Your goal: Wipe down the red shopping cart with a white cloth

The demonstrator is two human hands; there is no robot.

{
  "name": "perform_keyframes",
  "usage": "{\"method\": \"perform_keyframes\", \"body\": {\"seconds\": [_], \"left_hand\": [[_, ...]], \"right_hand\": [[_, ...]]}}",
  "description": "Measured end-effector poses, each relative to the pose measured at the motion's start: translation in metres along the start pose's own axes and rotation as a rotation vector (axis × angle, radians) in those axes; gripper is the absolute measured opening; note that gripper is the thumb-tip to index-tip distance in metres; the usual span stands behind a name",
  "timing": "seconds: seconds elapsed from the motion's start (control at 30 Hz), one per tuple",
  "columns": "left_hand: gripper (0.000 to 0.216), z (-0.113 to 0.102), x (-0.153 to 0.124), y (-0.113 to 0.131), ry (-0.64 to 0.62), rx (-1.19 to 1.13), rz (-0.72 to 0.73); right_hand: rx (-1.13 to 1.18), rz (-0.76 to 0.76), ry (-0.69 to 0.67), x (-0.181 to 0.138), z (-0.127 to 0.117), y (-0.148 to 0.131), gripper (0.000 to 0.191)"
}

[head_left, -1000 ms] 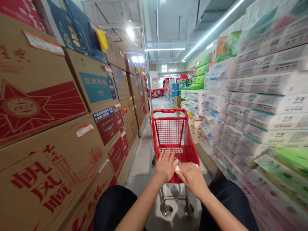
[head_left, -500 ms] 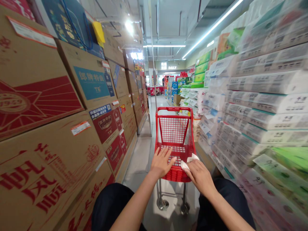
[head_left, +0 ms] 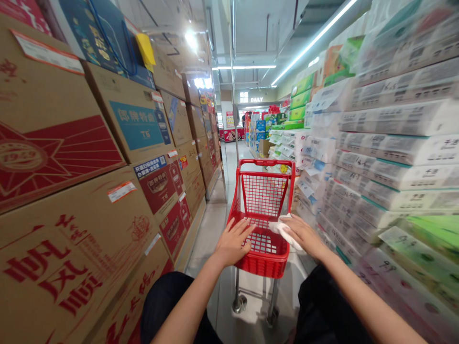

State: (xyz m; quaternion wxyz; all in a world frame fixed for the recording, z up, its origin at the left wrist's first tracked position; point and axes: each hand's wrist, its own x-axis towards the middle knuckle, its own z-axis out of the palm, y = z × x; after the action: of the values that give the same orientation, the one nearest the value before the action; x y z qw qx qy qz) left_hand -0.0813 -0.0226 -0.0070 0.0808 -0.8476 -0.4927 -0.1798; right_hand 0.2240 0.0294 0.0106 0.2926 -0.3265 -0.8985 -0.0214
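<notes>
A red plastic shopping cart [head_left: 267, 266] on metal legs with casters stands between my knees, its gridded back panel and handle on the far side. My left hand [head_left: 234, 241] lies on the left rim of its basket, fingers stretched out and holding nothing. At the right rim, my right hand [head_left: 304, 235] grips a crumpled white tissue [head_left: 285, 229] and presses it against the cart. The fingertips of that hand are partly hidden by the tissue.
Stacked cardboard cartons [head_left: 64, 248] rise close on my left. On my right are tall piles of plastic-wrapped tissue packs [head_left: 387, 162]. A thin upright pole [head_left: 234, 81] stands beyond the cart, in the aisle leading to more shelves.
The cart has turned slightly, its handle shifting right. My right hand has slid up and outward along the right rim with the tissue; my left hand has moved a little left.
</notes>
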Motion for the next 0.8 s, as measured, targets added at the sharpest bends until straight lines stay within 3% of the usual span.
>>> {"method": "perform_keyframes", "body": {"seconds": [0.1, 0.23, 0.4, 0.5, 0.6, 0.8], "left_hand": [[0.059, 0.002, 0.002, -0.008, 0.02, 0.03, -0.03], [0.054, 0.006, 0.005, -0.009, 0.063, 0.107, -0.064], [0.054, 0.018, 0.006, 0.024, 0.174, 0.088, -0.036], [0.051, 0.025, 0.003, 0.041, 0.224, 0.005, -0.04], [0.052, 0.027, -0.001, 0.044, 0.249, -0.017, -0.056], [0.053, 0.026, 0.003, 0.041, 0.228, -0.019, -0.011]], "right_hand": [[-0.013, 0.014, 0.057, -0.001, 0.012, -0.012, 0.035], [0.013, -0.058, 0.069, -0.018, 0.032, -0.056, 0.029], [0.016, -0.047, 0.112, -0.023, 0.04, -0.092, 0.027], [0.09, -0.152, 0.002, -0.014, 0.028, -0.082, 0.026], [0.149, -0.191, -0.087, -0.002, 0.014, -0.052, 0.029], [0.038, -0.037, 0.036, 0.02, 0.017, 0.01, 0.035]]}}
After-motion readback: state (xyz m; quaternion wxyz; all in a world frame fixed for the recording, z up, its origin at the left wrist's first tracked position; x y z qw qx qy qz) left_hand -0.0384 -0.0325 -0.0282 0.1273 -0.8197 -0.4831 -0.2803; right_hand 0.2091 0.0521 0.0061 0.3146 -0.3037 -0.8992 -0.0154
